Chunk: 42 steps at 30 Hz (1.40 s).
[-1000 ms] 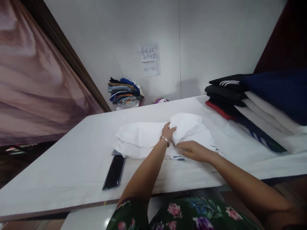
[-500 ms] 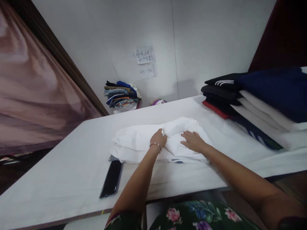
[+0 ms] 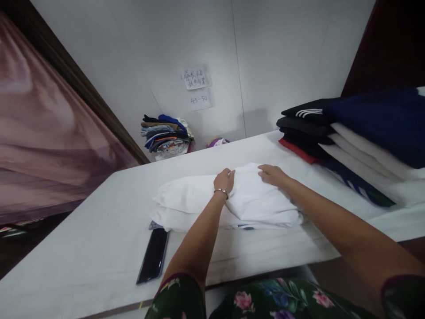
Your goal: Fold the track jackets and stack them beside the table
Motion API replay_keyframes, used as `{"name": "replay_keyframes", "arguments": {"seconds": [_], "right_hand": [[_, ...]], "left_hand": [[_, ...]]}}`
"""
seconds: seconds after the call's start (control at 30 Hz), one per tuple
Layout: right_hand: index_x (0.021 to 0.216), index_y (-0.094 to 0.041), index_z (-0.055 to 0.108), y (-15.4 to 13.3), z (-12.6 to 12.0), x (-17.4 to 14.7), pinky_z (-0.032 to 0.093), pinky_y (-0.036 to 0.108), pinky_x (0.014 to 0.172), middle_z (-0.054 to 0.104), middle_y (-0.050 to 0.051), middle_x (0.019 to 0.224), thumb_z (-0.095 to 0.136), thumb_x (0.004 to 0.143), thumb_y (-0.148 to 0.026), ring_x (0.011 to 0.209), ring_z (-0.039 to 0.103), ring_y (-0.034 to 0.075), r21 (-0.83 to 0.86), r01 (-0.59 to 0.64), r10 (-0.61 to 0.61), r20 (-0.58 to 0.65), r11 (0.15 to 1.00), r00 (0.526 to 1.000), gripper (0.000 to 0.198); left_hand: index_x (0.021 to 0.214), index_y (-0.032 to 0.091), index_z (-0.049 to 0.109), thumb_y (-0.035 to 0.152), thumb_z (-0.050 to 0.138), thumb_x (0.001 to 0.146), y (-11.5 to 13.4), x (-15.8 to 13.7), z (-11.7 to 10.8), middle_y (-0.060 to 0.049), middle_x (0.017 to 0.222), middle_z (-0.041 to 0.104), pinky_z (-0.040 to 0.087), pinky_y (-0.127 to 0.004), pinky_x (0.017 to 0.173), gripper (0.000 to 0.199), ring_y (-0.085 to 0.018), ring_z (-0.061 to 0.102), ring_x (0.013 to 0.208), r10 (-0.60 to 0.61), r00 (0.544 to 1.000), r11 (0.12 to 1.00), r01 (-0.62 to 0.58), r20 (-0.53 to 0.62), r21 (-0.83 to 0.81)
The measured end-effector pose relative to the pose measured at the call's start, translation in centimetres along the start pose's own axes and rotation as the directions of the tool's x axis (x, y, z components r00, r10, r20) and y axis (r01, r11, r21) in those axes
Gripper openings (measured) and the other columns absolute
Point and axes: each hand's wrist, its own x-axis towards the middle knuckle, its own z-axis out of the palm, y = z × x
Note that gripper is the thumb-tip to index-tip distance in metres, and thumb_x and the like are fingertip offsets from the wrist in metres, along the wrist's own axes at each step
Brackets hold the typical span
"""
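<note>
A white garment [image 3: 189, 195], loosely folded into a long bundle, lies across the table in front of me. My left hand [image 3: 224, 180], with a bracelet at the wrist, is closed on the fabric near the bundle's middle. To its right, my right hand [image 3: 274, 176] has its fingers closed on the cloth at the far edge. The fingertips are partly hidden. A small dark blue patch shows at the bundle's near edge, and a bit of grey-blue cloth [image 3: 154, 225] pokes out at its left end.
A dark phone [image 3: 152, 255] lies left of my left forearm on the white-covered table [image 3: 83, 248]. Folded dark, red and pale clothes [image 3: 308, 126] are stacked at the right. Another clothes pile [image 3: 166, 135] stands beyond the far edge by the wall. A pink curtain [image 3: 49, 133] hangs at left.
My right hand has moved from lying spread on the garment to gripping its far edge. The raised fold there now lies flatter. My left hand has shifted slightly right and away from me.
</note>
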Motion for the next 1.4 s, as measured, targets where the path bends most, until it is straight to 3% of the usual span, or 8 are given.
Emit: {"name": "replay_keyframes", "arguments": {"seconds": [0.2, 0.37, 0.47, 0.57, 0.67, 0.83, 1.13, 1.4], "right_hand": [[0.124, -0.017, 0.059, 0.7, 1.8, -0.1, 0.031, 0.048, 0.110, 0.051, 0.010, 0.138, 0.052, 0.087, -0.039, 0.134, 0.037, 0.028, 0.093, -0.052, 0.048, 0.042, 0.994, 0.998, 0.043], [0.132, -0.015, 0.052, 0.6, -1.9, -1.7, 0.042, 0.044, 0.102, 0.056, 0.012, 0.132, 0.038, 0.094, -0.046, 0.122, 0.052, 0.023, 0.339, -0.143, 0.193, -0.117, 0.930, 0.974, 0.051], [0.112, -0.021, 0.067, 0.1, -4.6, -5.8, 0.043, 0.043, 0.101, 0.065, 0.007, 0.119, 0.052, 0.087, -0.048, 0.115, 0.057, 0.024, 0.550, -0.074, 0.238, -0.234, 0.832, 0.943, 0.040], [0.104, -0.025, 0.069, -0.5, -6.0, -11.6, 0.045, 0.042, 0.101, 0.068, 0.004, 0.112, 0.058, 0.084, -0.049, 0.110, 0.061, 0.023, 0.561, -0.053, 0.179, -0.173, 0.826, 0.969, 0.034], [0.116, -0.027, 0.065, -0.9, -5.8, -16.4, 0.041, 0.045, 0.104, 0.062, 0.005, 0.124, 0.063, 0.080, -0.049, 0.120, 0.054, 0.025, 0.435, 0.015, 0.011, -0.058, 0.900, 0.998, 0.043], [0.134, -0.026, 0.050, -1.3, -4.0, -18.0, 0.034, 0.051, 0.106, 0.047, 0.009, 0.141, 0.060, 0.082, -0.049, 0.131, 0.040, 0.029, 0.089, 0.204, -0.207, 0.028, 0.975, 0.978, 0.058], [0.080, -0.017, 0.063, -3.6, -2.1, -15.0, 0.040, 0.034, 0.073, 0.063, 0.010, 0.085, 0.042, 0.089, -0.018, 0.082, 0.055, 0.022, -0.328, 0.144, -0.183, -0.091, 0.934, 0.979, 0.023], [0.116, -0.021, 0.057, -2.8, -2.2, -16.2, 0.045, 0.039, 0.088, 0.060, 0.010, 0.117, 0.052, 0.086, -0.044, 0.106, 0.054, 0.025, 0.081, 0.160, -0.155, -0.060, 0.984, 0.986, 0.038]], "left_hand": [[0.092, 0.020, 0.065, 0.047, 0.038, 0.092, -2.3, 0.5, 2.5, -0.014, 0.098, 0.070, 0.046, -0.037, 0.081, 0.038, -0.027, 0.064, 0.096, -0.109, 0.992, 0.994, 0.109, 0.070, 0.014], [0.097, 0.020, 0.065, 0.046, 0.042, 0.091, -3.0, 0.6, 1.7, -0.010, 0.106, 0.069, 0.046, -0.033, 0.084, 0.035, -0.023, 0.063, 0.098, -0.106, 0.993, 0.992, 0.110, 0.059, -0.066], [0.108, 0.019, 0.063, 0.042, 0.043, 0.092, -3.0, -1.1, 0.1, -0.009, 0.112, 0.066, 0.045, -0.031, 0.089, 0.034, -0.020, 0.060, 0.101, 0.036, 0.993, 0.988, -0.053, -0.112, -0.147], [0.112, 0.020, 0.062, 0.041, 0.047, 0.091, -2.7, -4.3, -1.2, -0.009, 0.117, 0.063, 0.039, -0.033, 0.099, 0.033, -0.020, 0.055, 0.112, 0.372, 0.900, 0.903, -0.407, -0.229, -0.134], [0.121, 0.024, 0.058, 0.047, 0.060, 0.083, -2.1, -7.2, -1.8, -0.009, 0.131, 0.056, 0.029, -0.041, 0.109, 0.045, -0.024, 0.044, 0.127, 0.685, 0.728, 0.724, -0.684, -0.021, -0.081], [0.122, 0.025, 0.058, 0.039, 0.072, 0.075, -0.9, -7.9, -1.0, -0.011, 0.142, 0.046, 0.015, -0.052, 0.113, 0.051, -0.030, 0.032, 0.137, 0.760, 0.609, 0.628, -0.778, 0.226, -0.014], [0.091, 0.021, 0.061, 0.008, 0.050, 0.082, -0.4, -7.6, -0.2, -0.008, 0.136, 0.052, 0.041, -0.043, 0.100, 0.018, -0.023, 0.049, 0.123, 0.676, 0.708, 0.712, -0.699, 0.203, 0.063], [0.107, 0.020, 0.058, 0.024, 0.064, 0.077, -2.9, -7.8, 0.9, -0.013, 0.134, 0.054, 0.039, -0.042, 0.103, 0.031, -0.025, 0.049, 0.124, 0.674, 0.714, 0.732, -0.680, 0.190, -0.047]]}}
